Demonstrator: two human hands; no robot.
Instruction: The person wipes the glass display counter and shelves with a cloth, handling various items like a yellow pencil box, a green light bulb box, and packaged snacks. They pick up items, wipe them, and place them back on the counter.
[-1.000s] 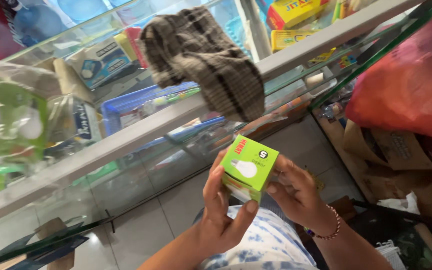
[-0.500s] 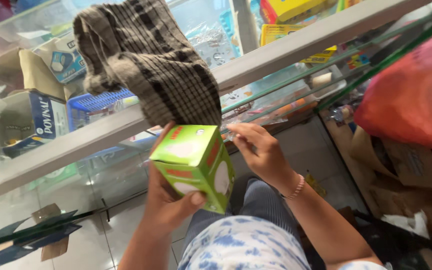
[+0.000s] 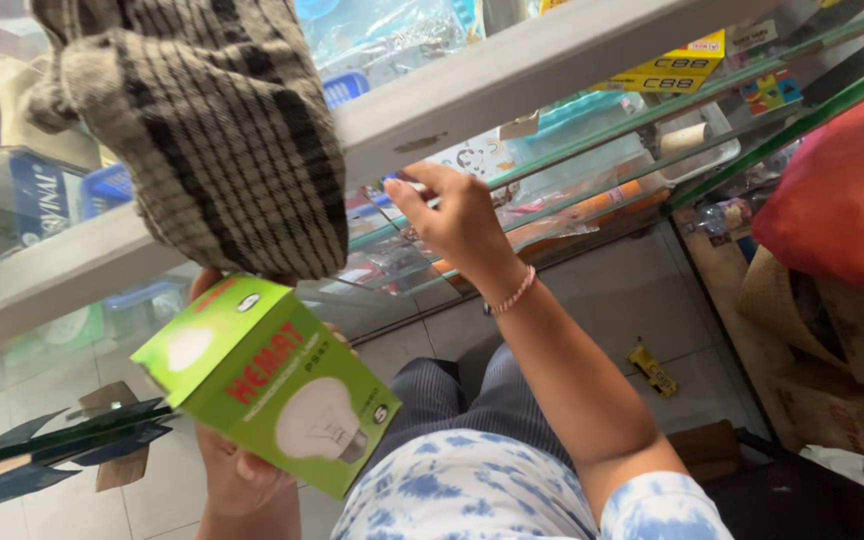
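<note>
My left hand (image 3: pixel 237 475) holds a green light bulb box (image 3: pixel 272 385) from below, tilted, with a bulb picture on its side. My right hand (image 3: pixel 462 225), with a pink bead bracelet (image 3: pixel 512 295) on the wrist, reaches up to the edge of a glass shelf (image 3: pixel 592 150) in the display case. Its fingers are bent against the glass, and what they hold is hidden. A grey cloth with dark stripes (image 3: pixel 212 130) hangs over the counter ledge (image 3: pixel 552 60) just above the box.
Packaged goods fill the glass case behind the ledge. A red plastic bag (image 3: pixel 842 190) and cardboard boxes (image 3: pixel 852 340) stand at the right. A yellow wrapper (image 3: pixel 655 370) lies on the tiled floor. A dark blue folded object (image 3: pixel 52 450) sits low at the left.
The box has dropped lower and tilted in my left hand. My right hand left the box and rose to the glass shelf edge. The view shifted toward the cloth.
</note>
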